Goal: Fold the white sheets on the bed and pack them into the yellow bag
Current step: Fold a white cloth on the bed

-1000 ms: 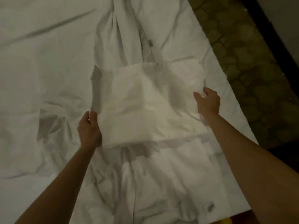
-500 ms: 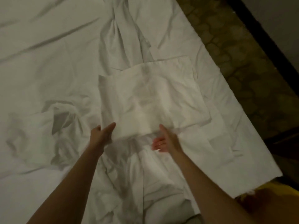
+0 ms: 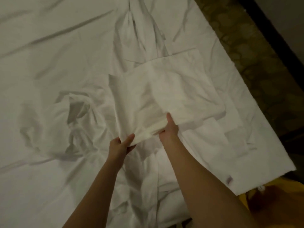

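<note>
A folded white sheet (image 3: 166,94) lies as a thick rectangle in the middle of the bed (image 3: 49,46). Its near edge is lifted off the bed. My left hand (image 3: 120,146) pinches the near left corner of that fold. My right hand (image 3: 169,131) grips the near edge a little to the right, thumb on top and fingers under the layers. More crumpled white sheets (image 3: 79,116) lie loose to the left and towards me. A piece of the yellow bag (image 3: 269,204) shows at the bottom right, below the bed's corner.
The bed's right edge runs diagonally from top centre to bottom right. Beyond it is dark patterned floor (image 3: 256,66) and a black strip (image 3: 276,30) along a wall. A long twisted ridge of sheet (image 3: 141,30) stretches away from the fold.
My right hand has closed on the near edge of the folded sheet, which it only reached for before. My left hand stays at the near left corner. The near edge is raised now.
</note>
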### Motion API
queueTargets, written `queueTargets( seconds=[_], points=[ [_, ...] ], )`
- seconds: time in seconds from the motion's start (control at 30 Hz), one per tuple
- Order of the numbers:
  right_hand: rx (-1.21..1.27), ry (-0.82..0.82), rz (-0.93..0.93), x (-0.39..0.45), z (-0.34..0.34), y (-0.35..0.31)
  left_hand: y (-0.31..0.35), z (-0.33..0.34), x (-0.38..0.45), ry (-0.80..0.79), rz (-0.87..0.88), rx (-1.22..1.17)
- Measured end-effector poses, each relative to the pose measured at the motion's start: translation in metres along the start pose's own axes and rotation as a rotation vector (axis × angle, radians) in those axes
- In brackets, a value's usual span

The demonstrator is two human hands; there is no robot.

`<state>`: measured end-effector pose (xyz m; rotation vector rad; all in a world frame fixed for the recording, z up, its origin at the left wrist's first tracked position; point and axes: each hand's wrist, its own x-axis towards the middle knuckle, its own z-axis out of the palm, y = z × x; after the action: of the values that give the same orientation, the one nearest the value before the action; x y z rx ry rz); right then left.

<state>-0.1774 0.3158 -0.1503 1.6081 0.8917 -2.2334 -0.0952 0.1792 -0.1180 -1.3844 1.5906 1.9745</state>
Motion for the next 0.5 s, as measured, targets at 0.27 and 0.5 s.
queueTargets(
  seconds=[0.27, 0.5],
  points=[
    [-0.064, 0.179, -0.266, 0.028, -0.045, -0.092, -0.064, -0.013, -0.03, -0.171, -0.363, 0.082],
    [-0.255, 0.188, -0.269, 0.033, -0.052, -0.114, -0.028, -0.01, 0.004, -0.131, -0.331, 0.457]
  ],
)
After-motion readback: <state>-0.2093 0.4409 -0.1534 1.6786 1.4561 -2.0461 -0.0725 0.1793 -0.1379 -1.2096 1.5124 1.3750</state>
